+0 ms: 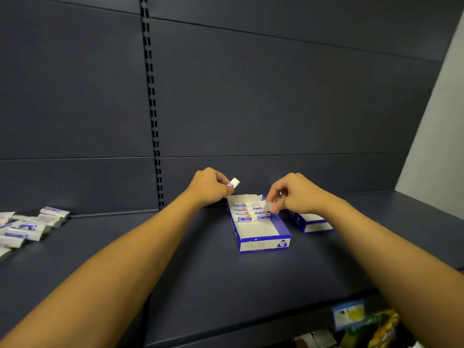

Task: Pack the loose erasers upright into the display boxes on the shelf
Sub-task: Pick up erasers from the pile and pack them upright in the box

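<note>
At frame centre, both my arms reach out: my left hand [210, 185] pinches a white rectangular eraser [234, 183], my right hand [292, 194] pinches another eraser [265, 204] over the blue-and-white cardboard display box [263, 241].

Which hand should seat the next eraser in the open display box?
Probably the right hand: its eraser is already over the box rows. The left hand holds its eraser behind the box.

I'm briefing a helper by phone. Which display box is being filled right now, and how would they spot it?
On the dark shelf, look between the two hands. The display box there is the blue-and-white one nearer the middle, open-topped, with erasers packed at its back end. Its neighbour lies to the right, mostly hidden under the right hand.
</note>
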Motion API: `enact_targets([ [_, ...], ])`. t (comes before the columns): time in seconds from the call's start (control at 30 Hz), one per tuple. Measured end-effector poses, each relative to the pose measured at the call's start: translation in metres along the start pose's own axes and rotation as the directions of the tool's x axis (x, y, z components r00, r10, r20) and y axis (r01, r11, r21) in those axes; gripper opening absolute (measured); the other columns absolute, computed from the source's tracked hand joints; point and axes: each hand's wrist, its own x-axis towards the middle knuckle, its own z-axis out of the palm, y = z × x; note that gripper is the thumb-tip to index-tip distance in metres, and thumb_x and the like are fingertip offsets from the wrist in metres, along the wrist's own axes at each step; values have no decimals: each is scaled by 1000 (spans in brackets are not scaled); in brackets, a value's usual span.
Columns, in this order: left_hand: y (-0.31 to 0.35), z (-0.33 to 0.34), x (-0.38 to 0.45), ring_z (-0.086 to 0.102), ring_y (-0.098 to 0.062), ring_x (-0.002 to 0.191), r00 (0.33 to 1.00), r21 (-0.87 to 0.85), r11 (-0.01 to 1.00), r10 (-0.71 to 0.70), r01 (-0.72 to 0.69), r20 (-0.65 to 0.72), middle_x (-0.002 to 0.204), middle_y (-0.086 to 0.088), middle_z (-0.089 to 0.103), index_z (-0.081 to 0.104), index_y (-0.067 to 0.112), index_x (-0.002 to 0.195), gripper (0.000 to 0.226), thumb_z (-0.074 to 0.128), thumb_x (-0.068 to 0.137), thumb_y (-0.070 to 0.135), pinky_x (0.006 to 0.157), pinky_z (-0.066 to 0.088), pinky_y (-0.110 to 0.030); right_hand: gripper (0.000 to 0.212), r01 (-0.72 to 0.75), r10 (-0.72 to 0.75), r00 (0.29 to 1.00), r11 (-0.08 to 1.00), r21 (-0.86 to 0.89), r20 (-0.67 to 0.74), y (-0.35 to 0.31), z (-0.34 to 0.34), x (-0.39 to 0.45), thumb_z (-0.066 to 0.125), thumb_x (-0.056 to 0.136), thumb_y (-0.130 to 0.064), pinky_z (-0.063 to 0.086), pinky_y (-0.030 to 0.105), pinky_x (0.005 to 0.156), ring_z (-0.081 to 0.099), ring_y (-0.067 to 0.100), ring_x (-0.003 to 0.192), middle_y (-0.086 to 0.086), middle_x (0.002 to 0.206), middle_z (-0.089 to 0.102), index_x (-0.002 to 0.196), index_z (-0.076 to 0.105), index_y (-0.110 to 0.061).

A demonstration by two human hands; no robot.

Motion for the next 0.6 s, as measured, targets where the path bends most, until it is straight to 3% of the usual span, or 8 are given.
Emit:
enact_targets([
  [0.2,-10,15,1,65,-13,77,983,0,989,-149,150,-109,78,4,72,78,20,81,5,74,83,23,73,56,-30,8,333,-308,939,925,-185,151,1,5,34,82,81,-23,37,11,58,55,-8,68,-22,71,61,88,78,-25],
  [0.33,-9,21,5,69,-16,81,965,13,980,-191,197,-178,77,1,75,78,21,81,6,74,81,25,79,59,-34,15,488,-427,868,827,-279,253,-1,17,54,80,80,-40,48,29,70,51,2,78,-16,85,61,89,75,-29],
  [0.47,-3,23,5,69,-14,82,976,83,983,-150,165,-157,79,4,75,79,22,91,8,74,85,26,76,57,-28,16,592,-501,798,754,-285,335,3,32,67,80,80,-36,46,30,73,48,4,86,-15,95,67,94,77,-30],
  [0.6,-5,27,5,68,-10,83,967,47,983,-165,177,-195,80,5,75,79,23,90,8,73,85,25,75,53,-24,17,675,-541,713,702,-228,446,12,44,70,80,80,-27,50,32,76,48,0,76,-19,85,61,97,76,-29],
])
